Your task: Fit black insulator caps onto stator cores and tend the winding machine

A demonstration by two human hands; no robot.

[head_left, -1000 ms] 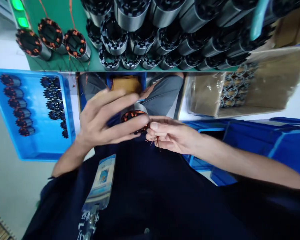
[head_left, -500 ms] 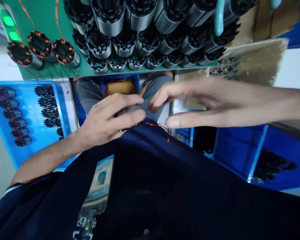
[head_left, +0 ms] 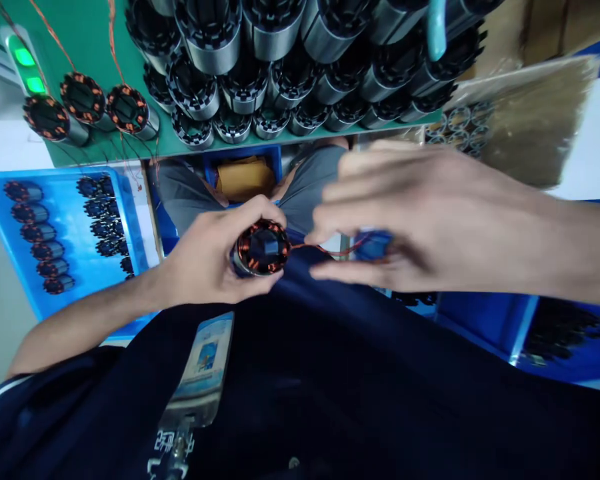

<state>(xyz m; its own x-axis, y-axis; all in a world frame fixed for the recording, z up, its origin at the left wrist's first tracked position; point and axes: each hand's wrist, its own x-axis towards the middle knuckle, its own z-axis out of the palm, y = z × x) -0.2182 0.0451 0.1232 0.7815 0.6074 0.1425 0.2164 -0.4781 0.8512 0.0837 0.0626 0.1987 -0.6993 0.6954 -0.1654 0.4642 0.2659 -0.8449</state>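
Note:
My left hand is wrapped round a motor stator, whose open end with orange copper windings faces up toward me. Reddish wire leads come out of its right side. They pass through the gap between the thumb and forefinger of my right hand. That hand's thumb and forefinger are apart, its other fingers are curled, and I see no firm grip on the leads. Both hands are over my lap, in front of my dark shirt.
Rows of stator cores crowd the green bench top, with wound stators at its left. A blue tray at left holds more stators. On the right are blue bins and metal rings beside cardboard.
My left hand has turned the stator so its wound end shows. My right hand has come down and rolled over, its thumb and forefinger now either side of the wire leads.

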